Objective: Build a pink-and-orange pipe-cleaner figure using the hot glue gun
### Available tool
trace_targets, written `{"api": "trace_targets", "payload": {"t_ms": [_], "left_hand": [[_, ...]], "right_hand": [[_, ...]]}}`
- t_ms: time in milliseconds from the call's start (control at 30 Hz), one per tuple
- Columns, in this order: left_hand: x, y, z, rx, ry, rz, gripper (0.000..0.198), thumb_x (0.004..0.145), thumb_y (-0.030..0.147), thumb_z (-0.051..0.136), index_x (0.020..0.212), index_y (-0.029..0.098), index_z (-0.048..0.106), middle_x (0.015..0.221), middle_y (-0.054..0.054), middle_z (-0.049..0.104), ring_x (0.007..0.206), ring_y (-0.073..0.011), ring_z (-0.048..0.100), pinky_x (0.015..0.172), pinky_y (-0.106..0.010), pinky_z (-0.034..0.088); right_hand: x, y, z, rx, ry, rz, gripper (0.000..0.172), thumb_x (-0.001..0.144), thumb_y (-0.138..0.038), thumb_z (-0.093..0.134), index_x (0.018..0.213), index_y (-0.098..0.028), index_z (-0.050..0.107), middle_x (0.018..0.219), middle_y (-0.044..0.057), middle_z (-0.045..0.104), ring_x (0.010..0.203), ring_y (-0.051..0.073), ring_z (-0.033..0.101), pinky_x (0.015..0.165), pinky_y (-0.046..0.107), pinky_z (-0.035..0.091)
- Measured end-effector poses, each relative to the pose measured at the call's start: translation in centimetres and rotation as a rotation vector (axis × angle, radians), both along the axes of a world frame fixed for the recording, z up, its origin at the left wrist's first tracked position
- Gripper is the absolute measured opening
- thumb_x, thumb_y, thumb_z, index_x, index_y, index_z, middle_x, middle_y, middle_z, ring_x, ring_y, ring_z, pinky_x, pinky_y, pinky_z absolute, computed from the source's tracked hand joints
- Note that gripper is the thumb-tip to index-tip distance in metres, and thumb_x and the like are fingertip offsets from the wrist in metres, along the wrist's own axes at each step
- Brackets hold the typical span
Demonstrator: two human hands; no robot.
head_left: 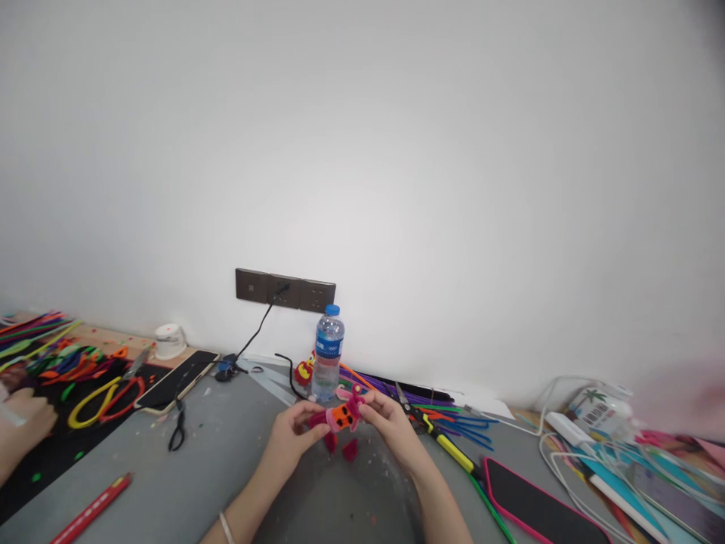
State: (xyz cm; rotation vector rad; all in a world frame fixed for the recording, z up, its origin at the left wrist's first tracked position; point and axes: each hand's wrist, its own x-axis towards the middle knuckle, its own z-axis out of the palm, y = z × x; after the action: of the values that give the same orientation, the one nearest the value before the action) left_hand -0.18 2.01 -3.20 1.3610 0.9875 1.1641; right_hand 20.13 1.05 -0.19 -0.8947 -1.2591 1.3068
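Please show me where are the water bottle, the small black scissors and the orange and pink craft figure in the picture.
water bottle (328, 355): head view, on its label.
small black scissors (177, 434): head view, on the handles.
orange and pink craft figure (342, 415): head view, on its orange body, between both hands.

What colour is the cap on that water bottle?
Blue; the bottle cap shows clearly in the head view, above the water bottle.

Water bottle (328, 355), scissors (177, 431), phone (535, 510)
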Motion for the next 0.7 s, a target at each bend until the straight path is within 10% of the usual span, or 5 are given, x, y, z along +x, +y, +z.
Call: {"api": "trace_targets", "payload": {"t_ms": [700], "left_hand": [[-0.10, -0.12, 0.15, -0.020, -0.043, -0.044, 0.027, 0.063, 0.035, 0.079, 0.080, 0.015, 0.072, 0.080, -0.008, 0.077, 0.075, -0.0229, 0.069, 0.069, -0.028, 0.051]], "right_hand": [[0.00, -0.40, 0.45, 0.013, -0.022, 0.057, 0.029, 0.075, -0.046, 0.072, 0.073, -0.018, 0.062, 0.069, 0.001, 0.068, 0.064, 0.018, 0.061, 0.069, 0.031, 0.045]]}}
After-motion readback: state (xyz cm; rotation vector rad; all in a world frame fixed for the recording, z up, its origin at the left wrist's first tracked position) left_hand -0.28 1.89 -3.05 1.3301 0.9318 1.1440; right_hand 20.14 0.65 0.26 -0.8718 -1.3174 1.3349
